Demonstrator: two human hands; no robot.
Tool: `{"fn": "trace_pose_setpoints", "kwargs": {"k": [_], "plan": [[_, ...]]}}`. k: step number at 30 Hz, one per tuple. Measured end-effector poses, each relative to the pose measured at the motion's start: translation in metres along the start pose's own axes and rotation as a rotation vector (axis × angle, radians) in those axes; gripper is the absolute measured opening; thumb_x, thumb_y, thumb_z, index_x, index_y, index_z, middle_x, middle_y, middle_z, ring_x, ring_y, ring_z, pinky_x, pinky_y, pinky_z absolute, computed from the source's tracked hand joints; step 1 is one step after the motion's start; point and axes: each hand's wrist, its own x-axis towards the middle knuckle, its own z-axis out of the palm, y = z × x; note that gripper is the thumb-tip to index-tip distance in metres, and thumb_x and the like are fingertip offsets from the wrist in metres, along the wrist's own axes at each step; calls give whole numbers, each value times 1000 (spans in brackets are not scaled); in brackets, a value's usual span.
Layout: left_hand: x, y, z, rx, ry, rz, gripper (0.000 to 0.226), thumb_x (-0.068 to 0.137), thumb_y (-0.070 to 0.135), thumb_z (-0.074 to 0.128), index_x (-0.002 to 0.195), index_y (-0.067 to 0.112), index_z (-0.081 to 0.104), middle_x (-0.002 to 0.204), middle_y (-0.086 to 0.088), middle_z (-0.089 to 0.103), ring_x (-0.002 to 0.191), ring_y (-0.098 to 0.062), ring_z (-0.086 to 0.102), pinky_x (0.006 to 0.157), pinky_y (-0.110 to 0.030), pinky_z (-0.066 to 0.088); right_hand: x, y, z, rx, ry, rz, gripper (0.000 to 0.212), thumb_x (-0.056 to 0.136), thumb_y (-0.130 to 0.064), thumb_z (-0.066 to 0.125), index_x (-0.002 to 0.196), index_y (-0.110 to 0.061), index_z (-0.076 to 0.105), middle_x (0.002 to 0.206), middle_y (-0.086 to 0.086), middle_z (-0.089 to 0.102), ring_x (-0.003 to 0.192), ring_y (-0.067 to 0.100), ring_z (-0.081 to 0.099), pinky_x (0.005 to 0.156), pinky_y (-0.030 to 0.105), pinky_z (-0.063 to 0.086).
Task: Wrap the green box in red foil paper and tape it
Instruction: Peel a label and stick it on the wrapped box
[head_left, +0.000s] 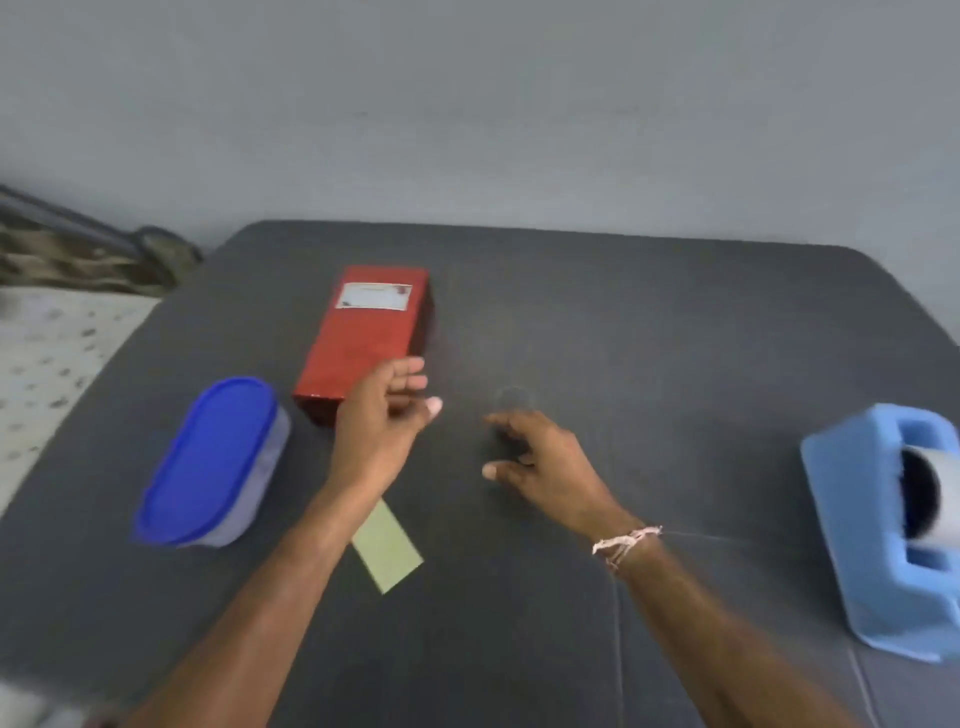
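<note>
A box covered in red foil paper (363, 338) lies on the dark grey table (649, 338), with a pale label near its far end. My left hand (382, 415) hovers over the box's near right corner, fingers apart and holding nothing. Right of it, my right hand (540, 465) is spread above the table with nothing in it; a thread band circles the wrist. At the right edge stands a light blue tape dispenser (878, 525) with a white roll. The picture is blurred by motion.
An oval container with a blue lid (213, 462) sits to the left of the box. A pale green paper strip (387, 551) lies under my left forearm. A patterned floor and dark fabric show beyond the table's left edge; a grey wall is behind.
</note>
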Motion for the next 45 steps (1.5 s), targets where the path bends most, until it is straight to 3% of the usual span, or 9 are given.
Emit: {"fn": "trace_pose_setpoints", "kwargs": {"k": [10, 12, 16, 22, 25, 29, 33, 39, 45], "plan": [[-115, -27, -55, 366, 25, -344, 63, 76, 5, 86, 133, 16, 60, 115, 8, 50, 101, -14, 61, 88, -24, 51, 2, -86, 67, -382, -460, -105, 85, 83, -32, 81, 154, -43, 35, 135, -2, 42, 128, 20, 38, 99, 39, 49], [-120, -27, -50, 358, 12, -387, 69, 75, 4, 87, 136, 17, 57, 117, 9, 44, 104, -14, 58, 86, -16, 47, 1, -89, 72, -516, -450, -151, 72, 85, -29, 78, 147, -42, 44, 133, -2, 42, 125, 22, 40, 102, 39, 47], [-119, -32, -52, 303, 37, -428, 67, 80, 0, 81, 138, 20, 54, 122, 12, 42, 108, -11, 60, 97, -29, 54, 2, -93, 77, -519, -439, -199, 47, 92, -26, 69, 135, -35, 54, 131, 1, 47, 121, 25, 45, 99, 39, 46], [-117, -30, -51, 270, 37, -431, 46, 86, 0, 73, 125, 23, 62, 116, 9, 52, 94, -4, 61, 83, -19, 53, 1, -88, 88, -487, -329, -207, 21, 72, -19, 84, 85, -27, 68, 90, -4, 60, 87, 24, 63, 69, 35, 56], [-107, -29, -42, 98, 104, -507, 24, 91, 2, 68, 104, 21, 72, 101, 6, 69, 84, -6, 68, 76, -30, 57, 6, -88, 78, -290, -385, -24, 3, 85, -22, 75, 85, -23, 72, 84, -3, 65, 83, 18, 60, 69, 31, 45], [-91, 18, -21, -415, 102, -687, 7, 92, 2, 71, 86, 6, 71, 76, -4, 75, 67, -15, 67, 56, -23, 50, -13, -96, 16, 204, -295, 303, 20, 86, -9, 74, 71, -21, 71, 59, -5, 63, 55, 3, 55, 60, 21, 46], [-73, 86, 20, -763, -98, -733, 3, 91, 6, 71, 88, 7, 71, 79, -6, 73, 71, -15, 68, 64, -22, 56, -46, -104, -68, 630, -50, 507, 5, 92, -15, 76, 93, -10, 77, 75, 11, 72, 66, 13, 64, 63, 23, 52], [-78, 174, 89, -1014, -211, -701, 8, 85, -2, 68, 90, 5, 67, 81, -9, 73, 66, -13, 66, 63, -19, 58, -88, -91, -150, 1036, 277, 472, 16, 96, -1, 65, 109, 0, 75, 92, 16, 74, 78, 16, 64, 73, 25, 53], [-134, 255, 167, -881, -150, -502, 14, 76, 8, 73, 89, 0, 74, 82, -14, 75, 75, -17, 72, 71, -20, 59, -144, -52, -245, 984, 295, 317, 17, 98, -12, 65, 108, -11, 79, 86, 8, 71, 79, 13, 61, 76, 21, 52]]}}
